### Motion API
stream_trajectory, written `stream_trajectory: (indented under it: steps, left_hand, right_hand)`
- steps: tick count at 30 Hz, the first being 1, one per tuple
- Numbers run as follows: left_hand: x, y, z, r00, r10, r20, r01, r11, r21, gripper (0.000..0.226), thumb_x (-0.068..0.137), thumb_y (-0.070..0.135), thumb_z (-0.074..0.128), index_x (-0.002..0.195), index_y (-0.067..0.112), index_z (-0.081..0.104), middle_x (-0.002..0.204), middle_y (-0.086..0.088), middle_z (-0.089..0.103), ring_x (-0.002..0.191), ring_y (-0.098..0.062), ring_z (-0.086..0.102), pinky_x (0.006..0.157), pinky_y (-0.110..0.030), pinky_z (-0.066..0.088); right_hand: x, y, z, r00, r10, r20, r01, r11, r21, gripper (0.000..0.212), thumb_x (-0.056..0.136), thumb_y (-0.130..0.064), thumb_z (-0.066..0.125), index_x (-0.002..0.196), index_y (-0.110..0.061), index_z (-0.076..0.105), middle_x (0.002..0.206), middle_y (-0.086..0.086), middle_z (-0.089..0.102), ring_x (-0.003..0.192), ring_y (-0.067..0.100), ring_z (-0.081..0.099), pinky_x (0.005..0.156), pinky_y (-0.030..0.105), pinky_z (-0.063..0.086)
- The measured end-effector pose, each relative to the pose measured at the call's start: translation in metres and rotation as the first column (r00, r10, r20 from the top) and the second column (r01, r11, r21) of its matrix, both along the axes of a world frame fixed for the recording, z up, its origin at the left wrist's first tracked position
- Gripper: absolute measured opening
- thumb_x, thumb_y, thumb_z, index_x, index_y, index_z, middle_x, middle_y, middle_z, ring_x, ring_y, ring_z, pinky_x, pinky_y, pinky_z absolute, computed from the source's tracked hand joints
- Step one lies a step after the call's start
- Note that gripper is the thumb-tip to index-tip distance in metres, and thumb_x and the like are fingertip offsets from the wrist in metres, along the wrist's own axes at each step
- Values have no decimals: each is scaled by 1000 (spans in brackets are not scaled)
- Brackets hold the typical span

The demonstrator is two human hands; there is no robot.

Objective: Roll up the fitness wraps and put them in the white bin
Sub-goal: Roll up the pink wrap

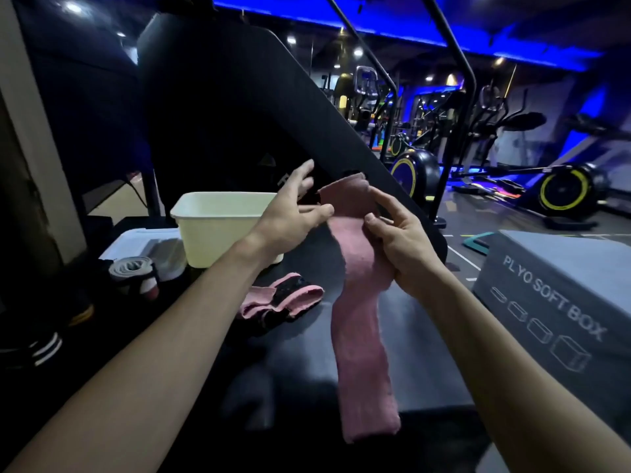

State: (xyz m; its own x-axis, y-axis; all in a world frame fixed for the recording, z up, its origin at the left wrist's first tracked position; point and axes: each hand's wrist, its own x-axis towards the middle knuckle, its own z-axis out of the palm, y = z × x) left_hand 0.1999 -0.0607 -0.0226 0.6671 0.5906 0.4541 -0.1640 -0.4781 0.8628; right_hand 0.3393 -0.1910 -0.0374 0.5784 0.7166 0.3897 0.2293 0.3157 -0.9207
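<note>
A long pink wrap [362, 322] hangs from my hands down onto the black bench surface. My right hand [396, 240] grips its upper part, thumb and fingers curled round the fabric. My left hand [293, 209] is beside the wrap's top end with fingers spread, its thumb touching the fabric's left edge. The white bin [218, 227] stands behind my left hand. A second pink and black wrap [280, 300] lies crumpled on the bench below the bin. A rolled grey, black and pink wrap [135, 276] stands at the left.
A grey box marked PLYO SOFT BOX [560, 302] sits at the right. A slanted black pad [256, 107] rises behind the bin. A white lid [136, 242] lies left of the bin. Exercise bikes [563, 186] stand on the gym floor beyond.
</note>
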Motion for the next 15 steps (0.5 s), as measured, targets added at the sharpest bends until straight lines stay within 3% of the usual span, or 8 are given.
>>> stream_trajectory:
  steps: [1, 3, 5, 7, 11, 15]
  left_hand:
    - [5, 0, -12, 1000, -1, -24, 0, 999, -51, 74, 100, 13, 65, 160, 26, 25, 135, 1, 56, 99, -10, 67, 88, -31, 57]
    - [13, -2, -36, 992, -75, -100, 57, 984, -171, 72, 101, 21, 63, 160, 27, 23, 118, 1, 65, 92, -18, 70, 81, -36, 59]
    - [18, -6, -60, 971, -153, -181, 111, 969, -221, 69, 101, 24, 64, 157, 33, 25, 116, 1, 66, 84, -13, 73, 77, -34, 60]
    - [22, -11, -82, 952, -200, -233, 146, 962, -230, 59, 100, 21, 66, 147, 36, 34, 112, -1, 65, 77, -7, 71, 75, -34, 63]
    - [37, -8, -122, 933, -227, -279, 163, 958, -237, 43, 97, 6, 68, 124, 30, 45, 94, -3, 61, 72, -14, 65, 67, -33, 60]
    - [52, 4, -146, 955, -94, -282, 39, 980, -193, 39, 92, -4, 65, 114, 24, 50, 92, -5, 65, 65, -16, 61, 61, -26, 54]
  right_hand:
    - [7, 4, -4, 999, -39, -5, 39, 999, 2, 43, 101, 6, 51, 131, -24, 61, 83, -15, 73, 70, -5, 61, 72, 14, 51]
    - [26, 15, -17, 994, -103, -21, 103, 995, -8, 43, 101, 6, 51, 137, -17, 60, 108, -4, 74, 89, 1, 66, 87, 20, 55]
    - [44, 28, -31, 988, -149, -34, 147, 989, -32, 44, 101, 6, 50, 140, -14, 59, 125, 5, 70, 103, 8, 66, 97, 25, 53]
    - [59, 43, -46, 983, -181, -40, 179, 982, -61, 44, 102, 7, 49, 138, -15, 58, 126, 3, 69, 103, 9, 65, 91, 20, 54]
    - [85, 73, -69, 974, -224, -36, 220, 970, -103, 46, 101, 9, 46, 138, -15, 57, 117, -9, 67, 97, 1, 64, 80, 11, 51]
    - [115, 109, -88, 956, -291, -43, 282, 948, -149, 53, 101, 7, 45, 151, -12, 45, 145, 6, 58, 121, 12, 60, 103, 20, 48]
